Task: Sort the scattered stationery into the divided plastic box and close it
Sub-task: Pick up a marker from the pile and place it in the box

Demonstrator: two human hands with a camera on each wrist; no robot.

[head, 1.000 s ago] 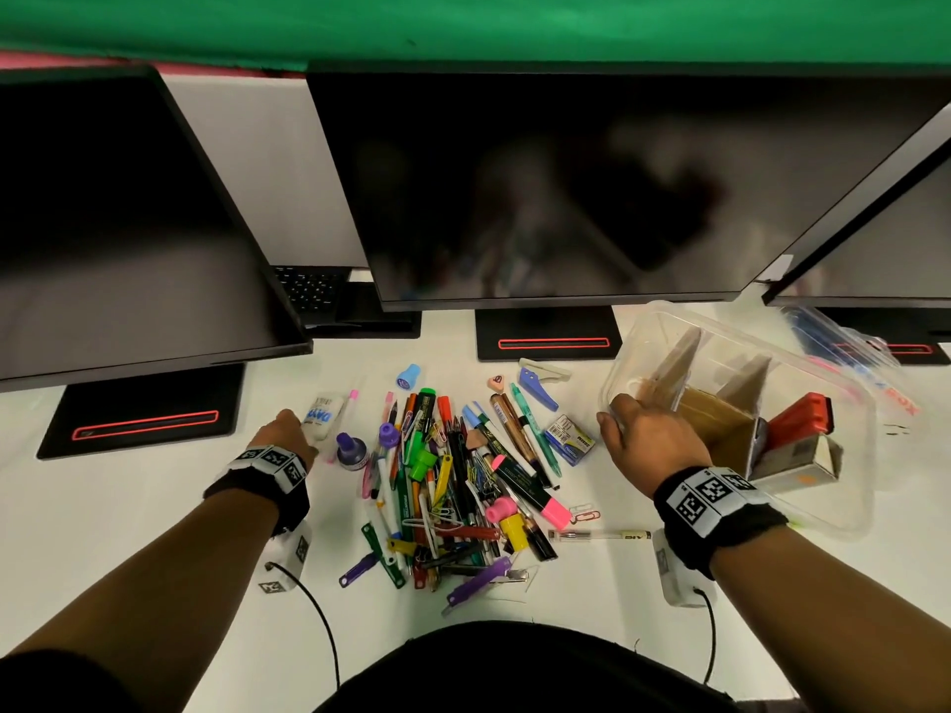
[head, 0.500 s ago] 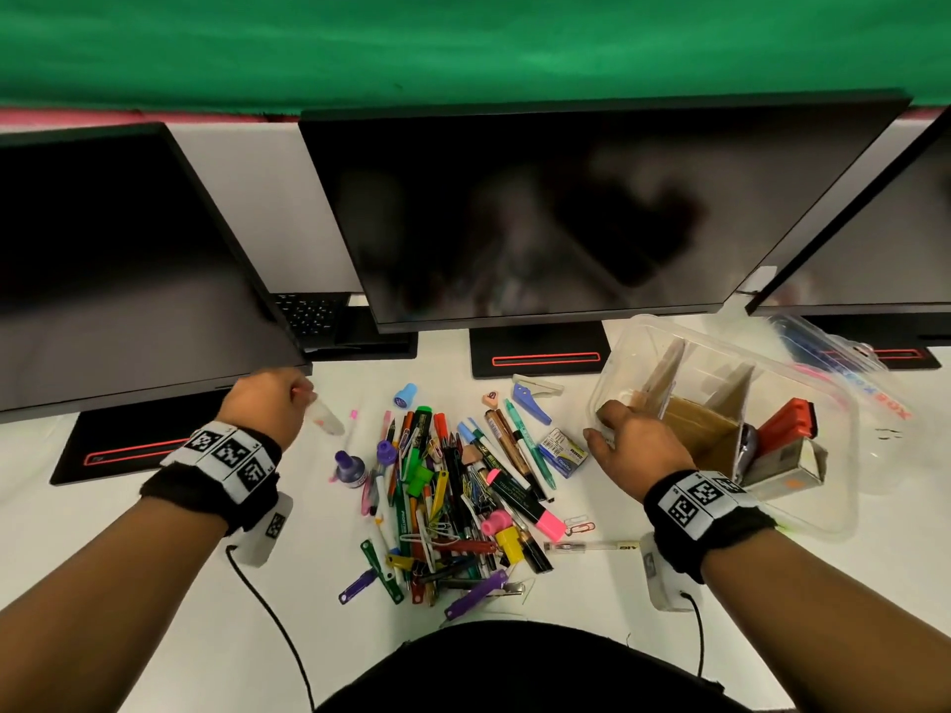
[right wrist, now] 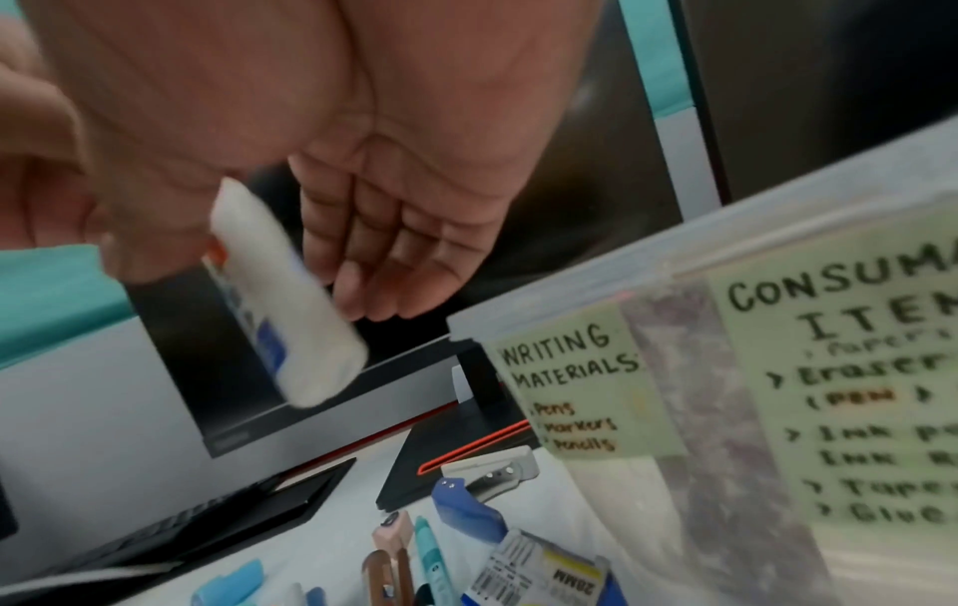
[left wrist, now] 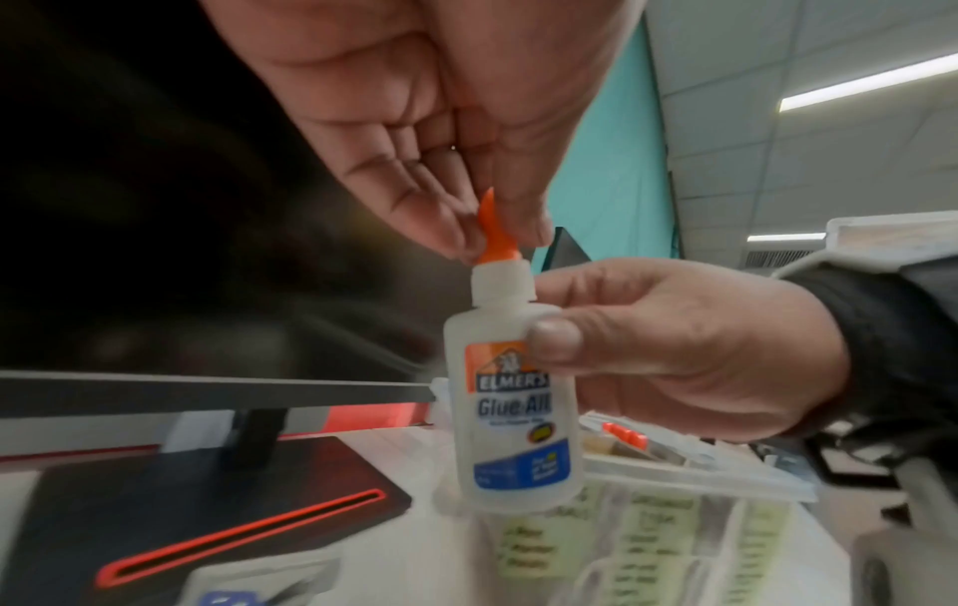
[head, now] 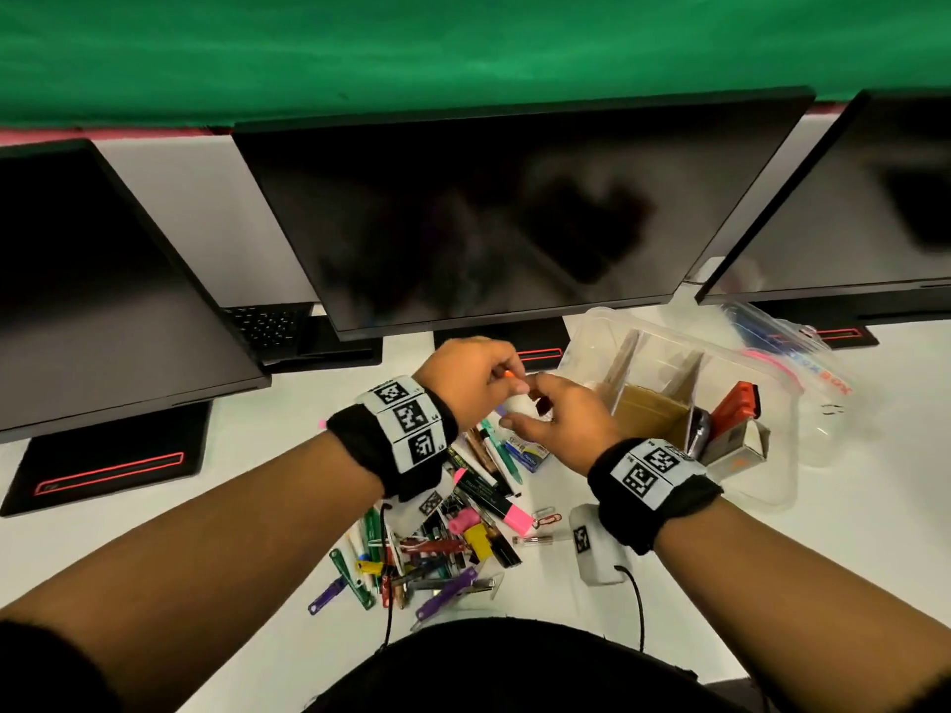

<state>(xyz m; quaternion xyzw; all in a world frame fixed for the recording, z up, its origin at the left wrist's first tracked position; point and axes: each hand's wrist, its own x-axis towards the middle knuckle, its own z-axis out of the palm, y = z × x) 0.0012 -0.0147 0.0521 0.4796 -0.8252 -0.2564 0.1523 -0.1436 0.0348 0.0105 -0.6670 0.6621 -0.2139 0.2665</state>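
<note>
Both hands on my white glue bottle (left wrist: 510,393): left hand (head: 465,375) pinching its orange tip (left wrist: 492,229), right hand (head: 558,416) gripping the body, beside the box (head: 772,501) rim, above the pens (head: 463,512).

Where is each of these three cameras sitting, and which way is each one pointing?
Head: worn on the head, looking down at the desk; both forearms, left hand and right hand show above the pen pile.
Left wrist: looks along the left hand's fingers pinching the glue bottle nozzle; the right hand grips its body.
Right wrist: looks past the right palm toward the plastic box labels.
All three share the glue bottle.
</note>
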